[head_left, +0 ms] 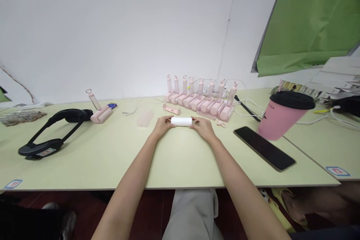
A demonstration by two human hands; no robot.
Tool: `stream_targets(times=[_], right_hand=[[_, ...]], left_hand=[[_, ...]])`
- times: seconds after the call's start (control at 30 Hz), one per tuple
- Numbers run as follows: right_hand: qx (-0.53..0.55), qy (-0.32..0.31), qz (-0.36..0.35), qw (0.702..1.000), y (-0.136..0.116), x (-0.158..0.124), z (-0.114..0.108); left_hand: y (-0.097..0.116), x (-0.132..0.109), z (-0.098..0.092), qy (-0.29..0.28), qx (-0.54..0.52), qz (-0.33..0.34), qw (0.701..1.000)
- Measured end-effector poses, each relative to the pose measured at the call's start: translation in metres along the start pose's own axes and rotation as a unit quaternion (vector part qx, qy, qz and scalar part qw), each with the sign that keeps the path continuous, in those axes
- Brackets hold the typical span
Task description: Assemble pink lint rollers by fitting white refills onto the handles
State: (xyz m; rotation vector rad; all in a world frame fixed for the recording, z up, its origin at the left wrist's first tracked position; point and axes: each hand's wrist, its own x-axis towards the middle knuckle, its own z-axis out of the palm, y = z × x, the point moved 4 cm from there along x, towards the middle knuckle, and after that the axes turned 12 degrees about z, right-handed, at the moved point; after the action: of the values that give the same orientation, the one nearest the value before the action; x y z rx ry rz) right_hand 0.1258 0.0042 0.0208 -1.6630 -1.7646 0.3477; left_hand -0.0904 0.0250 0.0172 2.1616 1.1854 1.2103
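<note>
A smooth white roll (pixel 181 121) lies level across the middle of the table, between my two hands. My left hand (pixel 162 125) has its fingers closed on the left end. The right end is pinched by the fingers of my right hand (pixel 204 127). Just behind the roll is a pink curved shell piece (pixel 171 110). A small pink heart-ended part (pixel 221 123) lies to the right of my right hand. Beyond them stands a row of several pink roller-like pieces (pixel 206 104) with upright clear handles topped by heart loops.
On the left are a black headset (pixel 56 144), one more pink piece (pixel 101 114) and a thin pale pink sheet (pixel 145 117). To the right, a black phone (pixel 263 147) lies beside a pink cup (pixel 282 116) with a black lid. White cables (pixel 247 114) trail behind.
</note>
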Motion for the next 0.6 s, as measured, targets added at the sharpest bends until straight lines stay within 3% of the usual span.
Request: stream_targets(times=[0.13, 0.3, 0.47, 0.6], right_hand=[[-0.005, -0.001, 0.041, 0.999, 0.003, 0.001, -0.002], [-0.061, 0.055, 0.014, 0.997, 0.003, 0.000, -0.008], [-0.167, 0.054, 0.023, 0.984, 0.009, -0.002, -0.010], [-0.178, 0.044, 0.038, 0.982, 0.012, -0.002, -0.010]], left_hand=[[-0.001, -0.002, -0.002, 0.012, 0.015, -0.014, 1.000], [-0.003, -0.004, -0.010, -0.011, 0.115, -0.009, 0.993], [-0.002, -0.007, -0.022, -0.043, 0.304, 0.031, 0.951], [-0.008, -0.009, -0.029, -0.030, 0.361, 0.029, 0.932]])
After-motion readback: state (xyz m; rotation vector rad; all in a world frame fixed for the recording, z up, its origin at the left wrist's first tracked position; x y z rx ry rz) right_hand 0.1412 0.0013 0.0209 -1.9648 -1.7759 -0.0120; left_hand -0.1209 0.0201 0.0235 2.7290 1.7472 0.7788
